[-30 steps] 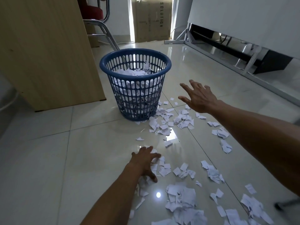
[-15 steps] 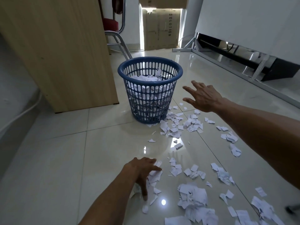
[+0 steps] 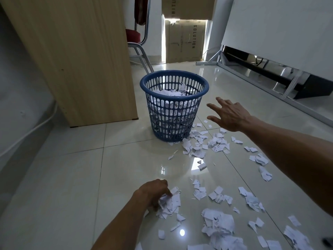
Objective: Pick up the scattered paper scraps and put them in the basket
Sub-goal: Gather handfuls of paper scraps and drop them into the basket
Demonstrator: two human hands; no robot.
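Left hand (image 3: 155,193) has raked its fingers in over the last second: flat and spread before, now curled down and bunching a clump of scraps (image 3: 170,204) against the floor (image 3: 72,177), near the bottom of view and well short of the basket (image 3: 173,121). Right hand (image 3: 229,114) stays open, fingers splayed, empty, hovering just right of the basket. The grab looks nearly closed, so lift and carry come next. Many loose scraps (image 3: 219,224) still litter the tiles, so the task is far from done.

Two bare forearms reach forward, hands well apart.
Left hand (image 3: 153,193) low, knuckles up, fingers curled into scraps (image 3: 171,202); right hand (image 3: 229,116) raised farther ahead (palm down), fingers straight and spread wide, thumb out.
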